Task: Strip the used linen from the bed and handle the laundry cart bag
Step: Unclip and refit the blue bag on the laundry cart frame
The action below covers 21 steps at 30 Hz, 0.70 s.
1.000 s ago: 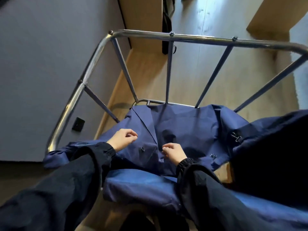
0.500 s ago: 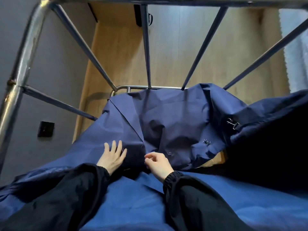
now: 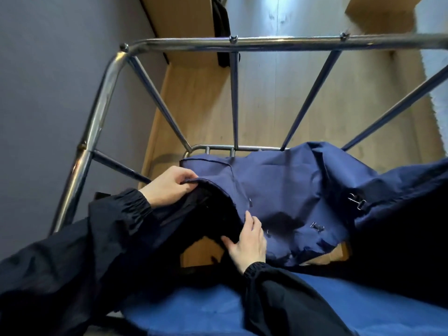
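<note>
A dark blue laundry cart bag [image 3: 286, 187] lies slumped inside the chrome cart frame [image 3: 278, 43], with small metal clips on its right side. My left hand [image 3: 168, 185] pinches the bag's folded upper edge at the left and lifts it. My right hand [image 3: 249, 243] grips the same flap lower down, fingers curled around the fabric edge. The lifted flap shows the dark inside of the bag and a patch of wooden floor beneath. Both arms wear black sleeves. No bed linen is in view.
A grey wall [image 3: 48, 93] runs close along the cart's left side. Wooden flooring [image 3: 271, 98] lies beyond the frame's slanted bars. A dark item [image 3: 221, 25] hangs at a wooden panel at the top. A white textured edge [image 3: 436, 76] shows at the far right.
Both hands went from resting on the bag to gripping its edge. The left hand has raised the flap, opening a gap to the floor. The view has tilted up.
</note>
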Each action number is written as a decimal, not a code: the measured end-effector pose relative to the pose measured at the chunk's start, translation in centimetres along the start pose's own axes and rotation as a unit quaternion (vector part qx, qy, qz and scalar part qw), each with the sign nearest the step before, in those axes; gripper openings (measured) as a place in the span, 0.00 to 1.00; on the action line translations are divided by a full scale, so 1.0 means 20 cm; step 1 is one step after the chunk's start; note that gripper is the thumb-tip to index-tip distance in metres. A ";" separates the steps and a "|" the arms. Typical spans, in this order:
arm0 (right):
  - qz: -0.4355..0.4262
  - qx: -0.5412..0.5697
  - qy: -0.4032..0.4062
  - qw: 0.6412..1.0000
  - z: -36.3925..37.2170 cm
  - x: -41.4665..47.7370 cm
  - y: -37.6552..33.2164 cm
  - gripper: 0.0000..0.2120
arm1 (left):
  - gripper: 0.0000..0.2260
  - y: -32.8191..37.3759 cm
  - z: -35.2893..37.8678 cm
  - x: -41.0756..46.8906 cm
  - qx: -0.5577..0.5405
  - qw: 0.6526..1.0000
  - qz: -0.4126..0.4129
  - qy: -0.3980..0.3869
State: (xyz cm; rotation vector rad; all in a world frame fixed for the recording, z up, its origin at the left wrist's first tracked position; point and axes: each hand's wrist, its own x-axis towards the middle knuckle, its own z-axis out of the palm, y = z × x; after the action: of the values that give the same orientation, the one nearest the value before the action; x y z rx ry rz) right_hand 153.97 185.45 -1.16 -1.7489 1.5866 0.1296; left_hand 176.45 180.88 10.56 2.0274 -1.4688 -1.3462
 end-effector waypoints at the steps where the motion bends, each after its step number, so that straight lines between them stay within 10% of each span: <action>1: 0.010 0.031 0.047 0.998 -0.01 0.01 -0.03 0.41 | 0.05 0.03 -0.03 -0.03 -0.029 0.999 0.004 -0.019; 5: 0.070 0.173 0.182 0.966 -0.11 0.05 -0.04 0.21 | 0.06 0.06 -0.04 -0.07 -0.053 0.995 -0.028 -0.074; 12: 0.006 0.168 0.221 0.961 -0.26 -0.01 -0.01 0.16 | 0.09 0.03 0.02 0.01 -0.003 0.999 -0.049 0.021; 17: -0.053 0.222 -0.040 0.973 -0.12 -0.18 -0.24 0.17 | 0.13 0.09 0.07 0.00 -0.025 0.998 -0.050 0.017; 21: 0.038 0.360 -0.024 0.932 -0.10 -0.14 -0.35 0.16 | 0.12 0.14 0.11 -0.05 -0.008 0.999 -0.029 -0.012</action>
State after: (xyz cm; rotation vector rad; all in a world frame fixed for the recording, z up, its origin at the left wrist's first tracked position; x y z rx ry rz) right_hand 158.79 186.09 4.92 -1.0997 1.4168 -0.3358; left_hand 172.95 181.05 11.85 2.0655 -1.4146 -1.4051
